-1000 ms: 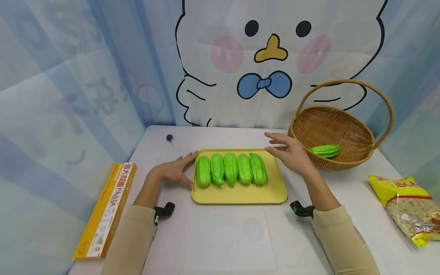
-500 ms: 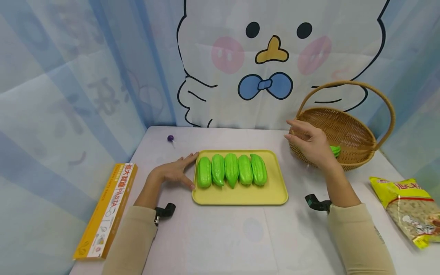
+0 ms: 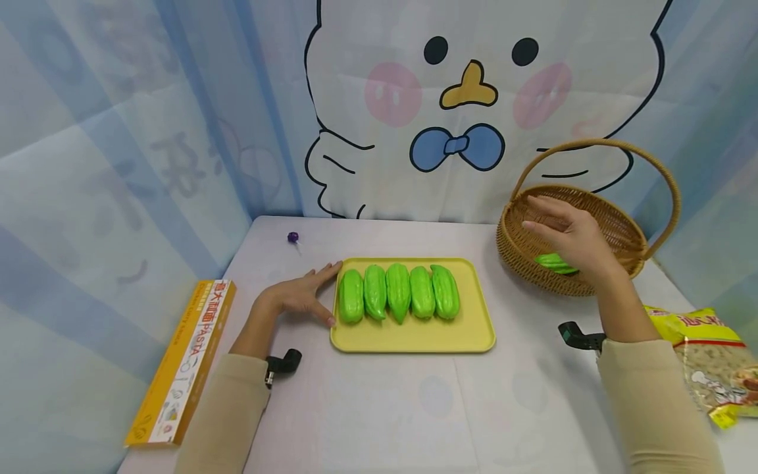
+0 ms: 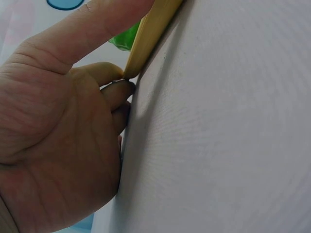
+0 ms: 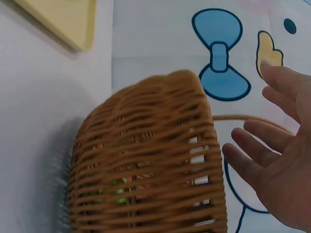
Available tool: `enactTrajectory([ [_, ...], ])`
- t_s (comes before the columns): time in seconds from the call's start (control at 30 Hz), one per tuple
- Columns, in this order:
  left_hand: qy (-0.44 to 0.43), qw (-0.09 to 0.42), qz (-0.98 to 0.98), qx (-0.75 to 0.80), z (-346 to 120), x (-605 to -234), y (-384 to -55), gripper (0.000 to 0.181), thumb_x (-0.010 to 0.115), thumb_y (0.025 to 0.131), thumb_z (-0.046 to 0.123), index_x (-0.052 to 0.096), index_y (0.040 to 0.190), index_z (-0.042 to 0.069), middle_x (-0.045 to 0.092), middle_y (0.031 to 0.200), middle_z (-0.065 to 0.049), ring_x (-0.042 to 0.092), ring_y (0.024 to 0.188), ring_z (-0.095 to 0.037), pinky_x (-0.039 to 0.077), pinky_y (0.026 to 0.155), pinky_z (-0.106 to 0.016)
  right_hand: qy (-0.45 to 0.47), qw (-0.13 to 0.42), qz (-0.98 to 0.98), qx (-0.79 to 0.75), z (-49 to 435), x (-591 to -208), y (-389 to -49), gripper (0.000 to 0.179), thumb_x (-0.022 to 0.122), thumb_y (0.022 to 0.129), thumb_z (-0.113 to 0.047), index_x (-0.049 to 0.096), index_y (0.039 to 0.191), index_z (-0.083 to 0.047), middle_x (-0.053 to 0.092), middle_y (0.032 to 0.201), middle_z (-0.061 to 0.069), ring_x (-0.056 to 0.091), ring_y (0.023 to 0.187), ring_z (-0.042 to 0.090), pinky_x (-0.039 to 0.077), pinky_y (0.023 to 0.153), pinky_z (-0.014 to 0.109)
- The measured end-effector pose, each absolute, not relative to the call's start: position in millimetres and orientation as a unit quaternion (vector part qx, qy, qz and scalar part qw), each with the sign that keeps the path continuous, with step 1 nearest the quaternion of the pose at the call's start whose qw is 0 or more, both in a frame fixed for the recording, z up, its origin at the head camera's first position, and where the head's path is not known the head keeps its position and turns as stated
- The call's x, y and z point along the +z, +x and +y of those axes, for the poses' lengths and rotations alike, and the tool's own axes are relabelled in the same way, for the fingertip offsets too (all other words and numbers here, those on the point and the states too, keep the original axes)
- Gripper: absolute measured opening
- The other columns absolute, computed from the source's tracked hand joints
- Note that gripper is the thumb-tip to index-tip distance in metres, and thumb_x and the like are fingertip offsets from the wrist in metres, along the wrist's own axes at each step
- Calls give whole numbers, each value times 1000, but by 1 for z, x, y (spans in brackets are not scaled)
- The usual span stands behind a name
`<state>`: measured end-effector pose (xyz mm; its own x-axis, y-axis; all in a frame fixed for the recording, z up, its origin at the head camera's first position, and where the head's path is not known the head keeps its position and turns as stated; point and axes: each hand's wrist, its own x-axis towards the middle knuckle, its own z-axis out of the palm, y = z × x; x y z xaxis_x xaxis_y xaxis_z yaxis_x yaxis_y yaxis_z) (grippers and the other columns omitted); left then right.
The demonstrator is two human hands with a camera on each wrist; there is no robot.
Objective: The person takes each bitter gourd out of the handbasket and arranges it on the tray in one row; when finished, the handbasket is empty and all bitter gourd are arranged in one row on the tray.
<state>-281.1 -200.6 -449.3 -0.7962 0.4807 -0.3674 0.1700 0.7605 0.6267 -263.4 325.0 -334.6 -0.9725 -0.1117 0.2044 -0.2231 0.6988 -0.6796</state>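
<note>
Several green bitter melons [image 3: 398,293] lie side by side on the yellow tray [image 3: 412,338]. My left hand [image 3: 296,293] rests at the tray's left side, thumb near the lower corner and forefinger at the upper one. In the left wrist view the thumb [image 4: 92,29] overlaps the tray's edge [image 4: 150,36]. My right hand [image 3: 571,234] is above the wicker basket [image 3: 527,273], fingers extended and holding nothing. Inside the basket lies another bitter melon [image 3: 553,263], partly hidden by that hand. The right wrist view shows the spread fingers [image 5: 260,150] beside the basket's rim.
A long pasta box [image 3: 183,362] lies along the left edge of the table. A purple lollipop [image 3: 293,237] sits at the back left. On the right is a yellow snack bag [image 3: 705,349], partly covered by the right sleeve. The basket's handle [image 3: 669,178] arches upward.
My right hand has moved rightward from the tray's upper right corner to over the basket. The left hand, tray and bitter melons have stayed in place.
</note>
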Motion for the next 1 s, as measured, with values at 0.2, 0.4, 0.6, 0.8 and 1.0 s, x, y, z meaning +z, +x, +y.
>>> enactTrajectory([
  [0.2, 177, 266, 899, 299, -201, -449, -282, 139, 94, 65, 51, 3, 169, 36, 0, 177, -5, -5, 161, -44, 0, 123, -75, 74, 63, -921, 377, 340, -336, -269, 66, 66, 100, -47, 43, 160, -32, 33, 170, 6, 33, 154, 39, 40, 114, 66],
  [0.4, 179, 265, 898, 301, -201, -450, -283, 139, 94, 65, 51, 3, 169, 34, 0, 177, -6, -5, 161, -45, 0, 123, -74, 72, 61, -930, 355, 351, -339, -274, 69, 65, 101, -48, 43, 160, -22, 34, 169, 14, 33, 152, 46, 38, 111, 71],
  [0.6, 182, 265, 899, 297, -201, -450, -282, 139, 94, 66, 52, 3, 169, 33, 0, 177, -6, -5, 161, -46, 1, 123, -75, 60, 49, -937, 340, 363, -344, -281, 71, 64, 101, -50, 42, 161, -19, 32, 169, 18, 23, 155, 50, 27, 114, 77],
  [0.8, 184, 261, 901, 294, -202, -448, -282, 139, 94, 66, 53, 3, 169, 33, 0, 177, -6, -5, 161, -45, 1, 124, -73, 47, 63, -939, 334, 375, -352, -288, 72, 62, 101, -53, 42, 160, -18, 32, 168, 20, 23, 155, 51, 24, 115, 78],
  [1.0, 183, 268, 898, 298, -202, -451, -283, 140, 94, 65, 53, 2, 169, 34, -1, 177, -6, -6, 161, -45, 0, 124, -73, 34, 60, -944, 324, 385, -360, -290, 74, 59, 102, -54, 40, 161, -14, 31, 168, 24, 28, 150, 55, 30, 110, 79],
])
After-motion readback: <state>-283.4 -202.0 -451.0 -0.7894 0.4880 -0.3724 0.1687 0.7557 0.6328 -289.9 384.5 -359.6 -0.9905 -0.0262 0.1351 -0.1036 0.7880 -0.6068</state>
